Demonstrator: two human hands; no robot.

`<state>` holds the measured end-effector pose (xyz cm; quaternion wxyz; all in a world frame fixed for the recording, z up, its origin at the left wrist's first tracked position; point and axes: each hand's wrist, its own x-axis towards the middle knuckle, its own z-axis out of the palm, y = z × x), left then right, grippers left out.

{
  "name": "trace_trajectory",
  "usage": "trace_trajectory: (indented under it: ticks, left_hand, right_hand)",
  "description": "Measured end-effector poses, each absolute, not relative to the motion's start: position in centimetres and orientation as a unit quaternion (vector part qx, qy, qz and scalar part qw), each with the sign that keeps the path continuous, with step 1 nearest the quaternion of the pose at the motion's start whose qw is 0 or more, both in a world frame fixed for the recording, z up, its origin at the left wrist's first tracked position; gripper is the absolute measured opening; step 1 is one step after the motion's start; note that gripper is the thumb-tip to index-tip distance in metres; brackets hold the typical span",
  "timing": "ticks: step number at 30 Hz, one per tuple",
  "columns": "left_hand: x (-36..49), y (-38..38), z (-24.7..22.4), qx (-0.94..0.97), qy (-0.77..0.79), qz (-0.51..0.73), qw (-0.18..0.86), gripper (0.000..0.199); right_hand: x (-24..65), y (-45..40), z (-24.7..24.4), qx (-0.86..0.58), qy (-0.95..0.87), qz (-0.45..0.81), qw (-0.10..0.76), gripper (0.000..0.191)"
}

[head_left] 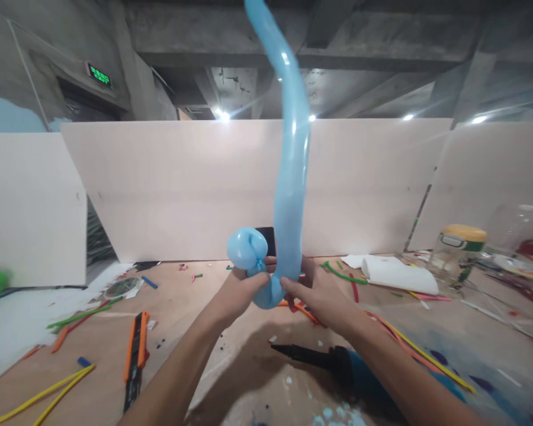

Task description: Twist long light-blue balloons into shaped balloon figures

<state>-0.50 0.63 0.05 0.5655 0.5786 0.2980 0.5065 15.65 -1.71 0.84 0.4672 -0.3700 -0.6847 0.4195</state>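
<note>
Both my hands grip a long light-blue modelling balloon (294, 154) above the table. My left hand (244, 290) is closed round the lower part, just under a round twisted bubble at the balloon's left end. Around the base of the long upright section, my right hand (308, 287) is closed, its thumb pressing near a bend. A short curved segment joins the two parts between my thumbs. From there the long section rises past the top of the view. The fingers behind the balloon are partly hidden.
A blue balloon pump (359, 373) with a black nozzle lies under my right forearm. An orange utility knife (135, 355) lies at left. Uninflated balloons (44, 396) are scattered about. A paper roll (400, 275) and a yellow-lidded jar (457, 254) stand right. White panels (182, 189) line the back.
</note>
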Motion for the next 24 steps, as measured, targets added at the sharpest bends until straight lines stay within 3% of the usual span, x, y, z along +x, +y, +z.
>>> trace_trajectory:
  ticks: [4,11,16,21,24]
  left_hand:
    - [-0.5,0.3,0.2,0.592,0.267,0.479,0.59,0.026]
    - [-0.1,0.2,-0.2,0.583,0.2,0.465,0.635,0.018]
    - [-0.7,0.5,-0.4,0.56,0.245,0.461,0.644,0.02]
    - [-1.6,1.1,-0.9,0.548,0.271,0.413,0.675,0.029]
    - [-1.6,1.1,-1.1,0.559,0.269,0.39,0.68,0.025]
  right_hand:
    - [15.7,-1.7,0.8,-0.413,-0.682,0.4,0.451,0.032]
    - [14.6,-0.9,-1.1,-0.38,-0.644,0.421,0.513,0.041]
    - [15.0,-1.0,-1.1,-0.351,-0.684,0.427,0.477,0.031]
    - [16.0,-0.7,-1.0,-0.42,-0.72,0.317,0.453,0.024]
    - [16.7,-0.6,-0.6,-0.421,-0.739,0.316,0.421,0.03]
